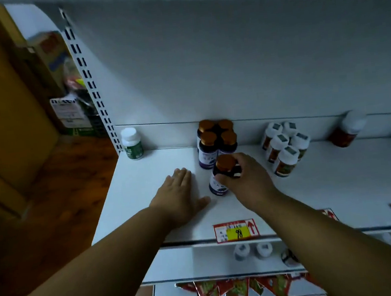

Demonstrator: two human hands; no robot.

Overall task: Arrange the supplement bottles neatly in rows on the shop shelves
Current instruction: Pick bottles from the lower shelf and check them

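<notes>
On the white shelf my right hand grips a dark bottle with a copper cap and a purple label, standing just in front of a block of several matching copper-capped bottles at the back wall. My left hand lies flat and open on the shelf just left of the held bottle, thumb pointing toward it. A cluster of several white-capped bottles stands in two rows to the right. A single green-labelled white-capped bottle stands at the far left back corner.
A red-labelled white-capped bottle stands tilted at the back right. A price tag reading 98 hangs on the shelf's front edge. Lower shelves hold more bottles and red packets. Cardboard boxes stand left of the slotted upright.
</notes>
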